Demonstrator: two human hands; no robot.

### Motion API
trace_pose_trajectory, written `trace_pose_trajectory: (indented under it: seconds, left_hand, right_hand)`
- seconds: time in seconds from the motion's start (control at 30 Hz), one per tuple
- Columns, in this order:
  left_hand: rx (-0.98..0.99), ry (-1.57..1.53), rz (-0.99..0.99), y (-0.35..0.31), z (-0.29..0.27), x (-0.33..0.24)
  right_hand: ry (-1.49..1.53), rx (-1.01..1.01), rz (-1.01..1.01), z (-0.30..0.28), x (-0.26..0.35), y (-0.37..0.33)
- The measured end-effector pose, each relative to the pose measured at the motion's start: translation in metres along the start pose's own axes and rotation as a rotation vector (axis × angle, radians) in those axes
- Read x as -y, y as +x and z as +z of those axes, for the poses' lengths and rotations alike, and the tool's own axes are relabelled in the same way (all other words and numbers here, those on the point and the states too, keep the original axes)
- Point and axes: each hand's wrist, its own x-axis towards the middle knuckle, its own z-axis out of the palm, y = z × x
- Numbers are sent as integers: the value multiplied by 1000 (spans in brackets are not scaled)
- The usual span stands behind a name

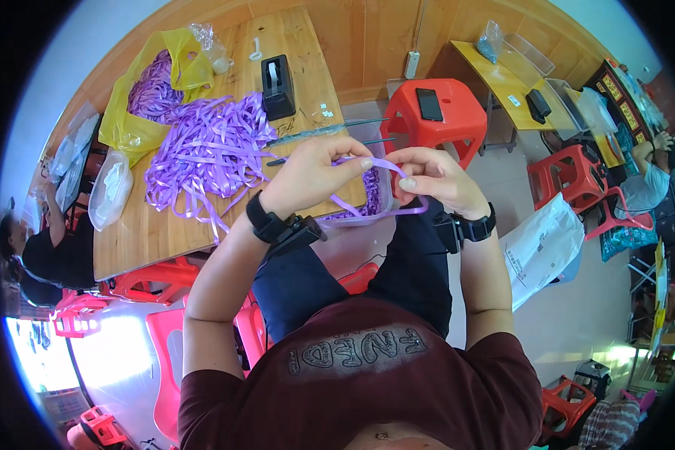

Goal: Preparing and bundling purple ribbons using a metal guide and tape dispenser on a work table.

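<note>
A purple ribbon [386, 164] is stretched between my two hands above the table's right edge. My left hand [319, 169] pinches it between thumb and fingertips. My right hand [439, 180] grips another part, and a loop of the ribbon hangs below the fingers. Under the hands stands a clear plastic bin [386, 196] with purple pieces inside, partly hidden by my hands. Two thin dark rods [364, 122] reach out past the table edge behind my left hand. A big heap of purple ribbon [206, 154] lies on the table left of my left hand.
The wooden table [300, 41] also bears a yellow bag [120, 112] of ribbon, a black tape dispenser [277, 94] and a clear container [112, 191]. A phone [429, 104] lies on a red stool [457, 120] ahead. A white bag [544, 247] is at my right. Other people sit at both sides.
</note>
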Motion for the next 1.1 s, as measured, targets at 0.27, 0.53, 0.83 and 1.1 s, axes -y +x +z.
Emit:
trace_pose_trajectory:
  seconds: [0.27,0.53,0.83,1.1]
  left_hand:
    - [16,163,106,1,42,4]
    - [99,199,330,4,70,30]
    - [165,60,182,13,46,26]
    - [10,387,248,64,-2,64]
  right_hand:
    - [-469,-406,-40,-24,-31,17]
    - [-681,-426,-277,-78,-77,65]
    - [-600,-214,-386,-105,-86,121]
    - [-412,-44,-14,-93,-111,147]
